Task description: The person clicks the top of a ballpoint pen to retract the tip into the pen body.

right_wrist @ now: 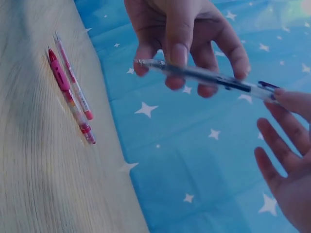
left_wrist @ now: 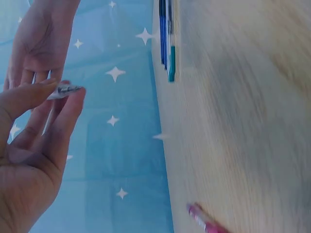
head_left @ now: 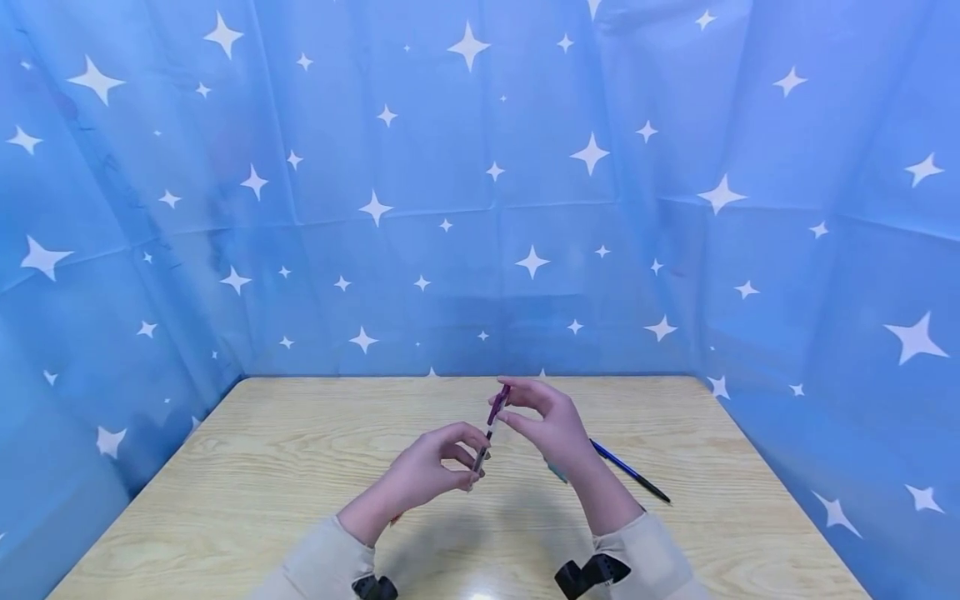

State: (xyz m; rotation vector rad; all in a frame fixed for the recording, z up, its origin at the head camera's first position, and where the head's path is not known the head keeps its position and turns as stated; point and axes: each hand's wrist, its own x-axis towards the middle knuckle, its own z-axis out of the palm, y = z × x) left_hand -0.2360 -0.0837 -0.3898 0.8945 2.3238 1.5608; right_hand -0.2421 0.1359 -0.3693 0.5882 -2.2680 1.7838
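A slim pen (head_left: 491, 422) with a clear barrel, dark ink inside and a purple clip end is held above the table between both hands. The left hand (head_left: 431, 467) pinches the barrel near its tip between thumb and fingers. At the upper, purple end, the right hand (head_left: 551, 421) pinches the pen with thumb and fingertips. The right wrist view shows the pen (right_wrist: 209, 76) lying slantwise from one hand to the other. In the left wrist view the pointed tip (left_wrist: 73, 89) sticks out past the left thumb.
On the wooden table (head_left: 300, 450), a blue pen (head_left: 630, 471) and a teal-ended pen (left_wrist: 171, 63) lie beyond the right forearm. Two pink-red pens, a thick one (right_wrist: 60, 73) and a thin one (right_wrist: 75, 80), lie on the left side. A starry blue curtain (head_left: 480, 250) surrounds the table.
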